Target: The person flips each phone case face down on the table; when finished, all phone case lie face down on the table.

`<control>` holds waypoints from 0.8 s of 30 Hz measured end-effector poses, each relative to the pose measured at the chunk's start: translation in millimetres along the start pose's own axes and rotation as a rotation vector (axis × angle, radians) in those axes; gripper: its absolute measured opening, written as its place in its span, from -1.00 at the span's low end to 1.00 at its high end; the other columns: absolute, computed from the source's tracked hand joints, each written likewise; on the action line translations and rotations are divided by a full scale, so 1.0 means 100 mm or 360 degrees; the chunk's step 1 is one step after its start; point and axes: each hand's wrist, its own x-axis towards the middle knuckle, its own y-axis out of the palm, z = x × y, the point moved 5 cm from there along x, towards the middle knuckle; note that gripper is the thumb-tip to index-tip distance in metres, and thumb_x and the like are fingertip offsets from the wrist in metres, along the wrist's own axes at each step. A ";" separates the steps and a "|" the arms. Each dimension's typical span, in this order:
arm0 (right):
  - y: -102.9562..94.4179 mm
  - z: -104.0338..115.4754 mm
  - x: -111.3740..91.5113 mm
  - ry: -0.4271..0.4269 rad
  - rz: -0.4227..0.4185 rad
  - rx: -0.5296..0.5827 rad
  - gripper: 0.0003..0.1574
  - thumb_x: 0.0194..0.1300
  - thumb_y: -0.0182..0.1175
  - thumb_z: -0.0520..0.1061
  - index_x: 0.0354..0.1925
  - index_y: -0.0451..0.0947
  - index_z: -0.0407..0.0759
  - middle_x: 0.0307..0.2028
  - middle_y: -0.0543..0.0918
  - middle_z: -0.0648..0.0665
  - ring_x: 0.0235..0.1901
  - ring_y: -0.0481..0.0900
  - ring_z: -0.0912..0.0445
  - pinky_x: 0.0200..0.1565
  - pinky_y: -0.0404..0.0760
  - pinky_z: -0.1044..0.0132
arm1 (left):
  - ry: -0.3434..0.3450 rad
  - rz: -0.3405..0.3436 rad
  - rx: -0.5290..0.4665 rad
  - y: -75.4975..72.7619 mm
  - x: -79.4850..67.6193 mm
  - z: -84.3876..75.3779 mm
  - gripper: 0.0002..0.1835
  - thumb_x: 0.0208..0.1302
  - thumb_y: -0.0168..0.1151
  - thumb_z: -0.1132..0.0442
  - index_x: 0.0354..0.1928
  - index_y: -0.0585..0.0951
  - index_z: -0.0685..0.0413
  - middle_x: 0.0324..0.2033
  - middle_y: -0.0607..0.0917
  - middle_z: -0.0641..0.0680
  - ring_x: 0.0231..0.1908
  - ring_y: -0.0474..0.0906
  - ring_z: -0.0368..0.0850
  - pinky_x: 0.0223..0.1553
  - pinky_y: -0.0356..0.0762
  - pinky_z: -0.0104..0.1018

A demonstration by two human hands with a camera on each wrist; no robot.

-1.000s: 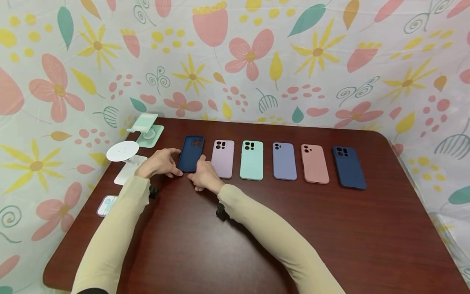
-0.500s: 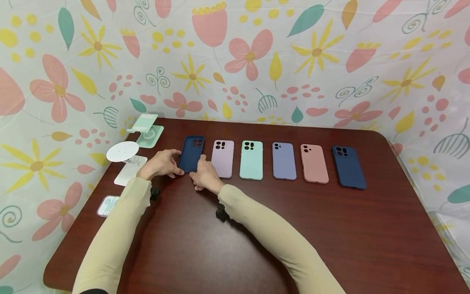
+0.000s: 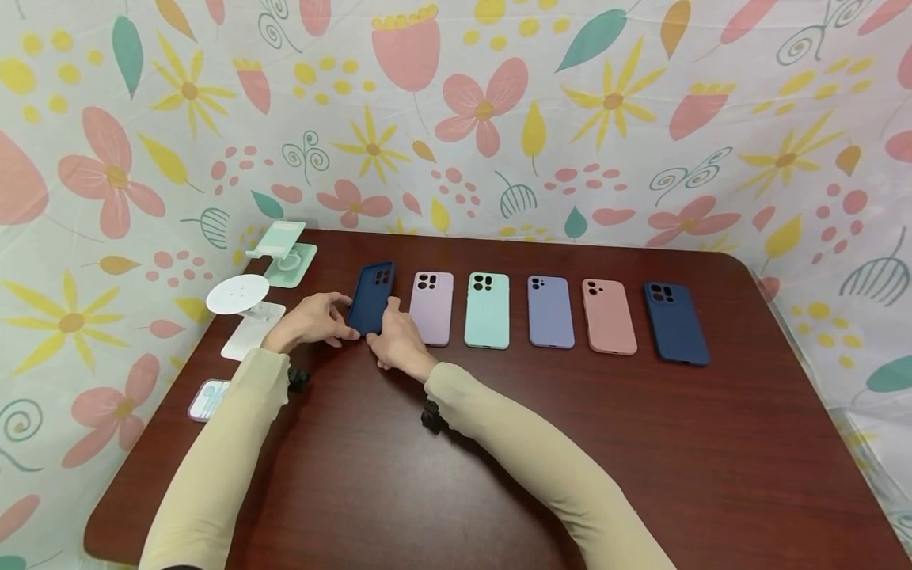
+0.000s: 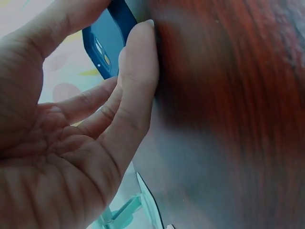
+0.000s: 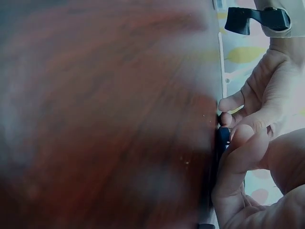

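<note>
A dark blue phone case [image 3: 370, 299] with camera cutouts, its hollow inner side facing up, is at the left end of a row of phone cases. My left hand [image 3: 313, 321] pinches its lower left corner; the left wrist view shows thumb and fingers at the edges of the case [image 4: 108, 38]. From the other side, my right hand [image 3: 399, 336] grips the lower right edge. The case leans slightly, one long side higher. In the right wrist view the hands nearly meet, covering most of the case [image 5: 223, 137]. A lilac phone case [image 3: 432, 309] lies just beside the right hand.
Further right lie mint [image 3: 488, 310], periwinkle [image 3: 551, 311], pink [image 3: 609, 317] and navy [image 3: 677, 323] phone cases, backs up. Left of my left hand stand a mint phone stand [image 3: 288, 257] and a white stand [image 3: 238, 294]. A small clear box [image 3: 208, 400] sits near the left table edge.
The blue case has tilted, one long side rising, and shifted slightly in both hands. The hands moved only a little; the other cases stayed put.
</note>
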 end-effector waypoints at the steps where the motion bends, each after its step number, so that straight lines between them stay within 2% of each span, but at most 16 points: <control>1: 0.00 0.00 0.00 -0.0010 -0.0011 -0.0004 0.18 0.58 0.30 -0.08 0.78 -0.24 -0.15 -0.62 0.75 -0.17 -0.75 0.69 0.07 -0.60 0.71 0.26 | -0.0003 -0.0006 0.0001 0.00 0.00 0.00 -0.11 0.32 0.56 0.18 0.57 0.35 0.32 -0.21 0.70 0.18 -0.41 0.82 -0.11 -0.16 0.86 -0.23; 9: 0.00 0.01 -0.03 -0.0041 -0.0043 -0.0025 0.12 0.61 0.27 -0.08 0.78 -0.19 -0.15 -0.63 0.75 -0.15 -0.75 0.69 0.08 -0.58 0.71 0.29 | -0.0032 -0.0045 0.0021 0.02 0.01 0.00 -0.13 0.38 0.53 0.03 0.55 0.38 0.32 -0.12 0.69 0.27 -0.41 0.81 -0.13 -0.20 0.86 -0.23; 16: -0.01 0.00 -0.02 -0.0128 -0.0068 0.0007 0.11 0.58 0.30 -0.11 0.76 -0.15 -0.15 -0.64 0.75 -0.14 -0.76 0.70 0.07 -0.60 0.71 0.27 | -0.0101 -0.0106 -0.0048 0.05 0.04 0.04 -0.06 0.41 0.43 -0.28 0.53 0.42 0.28 -0.26 0.71 0.18 -0.44 0.80 -0.13 -0.22 0.87 -0.21; 21: 0.00 -0.01 0.00 -0.0210 -0.0084 0.0010 0.14 0.55 0.34 -0.10 0.75 -0.15 -0.14 -0.65 0.73 -0.11 -0.76 0.70 0.07 -0.62 0.70 0.24 | -0.0113 -0.0153 -0.0146 0.06 0.03 0.00 -0.08 0.46 0.33 -0.35 0.47 0.46 0.31 -0.36 0.67 0.11 -0.45 0.75 -0.14 -0.24 0.88 -0.19; 24: 0.00 0.01 -0.03 -0.0230 -0.0084 0.0003 0.14 0.54 0.34 -0.10 0.75 -0.15 -0.13 -0.65 0.71 -0.10 -0.76 0.69 0.08 -0.62 0.69 0.24 | -0.0114 -0.0170 -0.0153 0.07 0.03 -0.02 -0.07 0.45 0.31 -0.39 0.44 0.48 0.31 -0.37 0.66 0.10 -0.46 0.73 -0.15 -0.25 0.88 -0.19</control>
